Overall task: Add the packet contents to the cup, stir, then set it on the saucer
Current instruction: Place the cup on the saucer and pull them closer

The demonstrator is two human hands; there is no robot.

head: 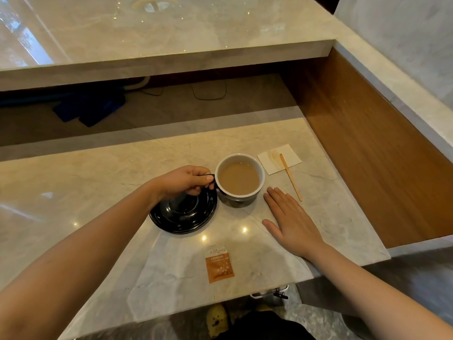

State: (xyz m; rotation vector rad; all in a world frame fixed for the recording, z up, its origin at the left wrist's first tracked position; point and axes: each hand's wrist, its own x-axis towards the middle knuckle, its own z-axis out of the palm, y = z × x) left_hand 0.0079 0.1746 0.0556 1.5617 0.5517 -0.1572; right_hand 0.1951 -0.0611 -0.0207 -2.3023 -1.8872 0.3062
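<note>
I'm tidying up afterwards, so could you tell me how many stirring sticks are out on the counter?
1. The stirring stick lies right of the cup, its far end resting on the napkin. No others visible.

Where we find things on the counter (73, 182)

We see the cup (239, 177) just right of the saucer (183, 212), the napkin (279, 158) behind and to its right with the stirrer (290, 177) across its edge, and the packet (219, 265) nearest us.
</note>
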